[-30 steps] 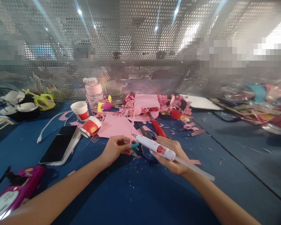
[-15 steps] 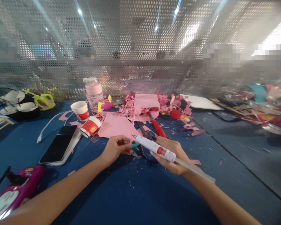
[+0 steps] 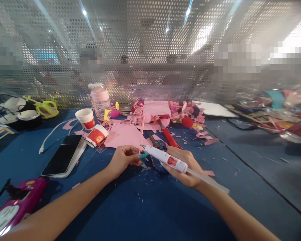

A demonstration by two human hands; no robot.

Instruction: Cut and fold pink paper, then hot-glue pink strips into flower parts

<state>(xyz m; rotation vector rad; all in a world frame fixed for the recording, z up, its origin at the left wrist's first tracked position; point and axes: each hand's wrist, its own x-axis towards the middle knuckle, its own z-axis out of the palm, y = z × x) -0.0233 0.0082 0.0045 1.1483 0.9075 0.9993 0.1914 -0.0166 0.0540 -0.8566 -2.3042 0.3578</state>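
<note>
In my right hand (image 3: 185,167) is a white glue gun (image 3: 160,155), with a long clear glue stick (image 3: 208,181) poking out of its back end. The nozzle points left and meets or nearly meets a thin upright pink stick (image 3: 141,135). My left hand (image 3: 124,160) pinches the lower part of that stick between thumb and fingers. Small green pieces (image 3: 143,155), leaf-like in shape, show beside my left fingertips; how they are joined to the stick is hard to tell. Dark-handled scissors (image 3: 153,140) lie just beyond the glue gun, partly covered.
Pink paper (image 3: 122,134) and curly scraps spread beyond my hands, near a red strip-like object (image 3: 171,139). To the left are paper cups (image 3: 97,135), a phone (image 3: 62,155), a bottle (image 3: 99,97) and a purple power strip (image 3: 32,190). A perforated metal screen (image 3: 150,43) stands behind.
Almost nothing differs; both hands, the glue gun and the pink stick keep their places. The whole view has shifted very slightly.
</note>
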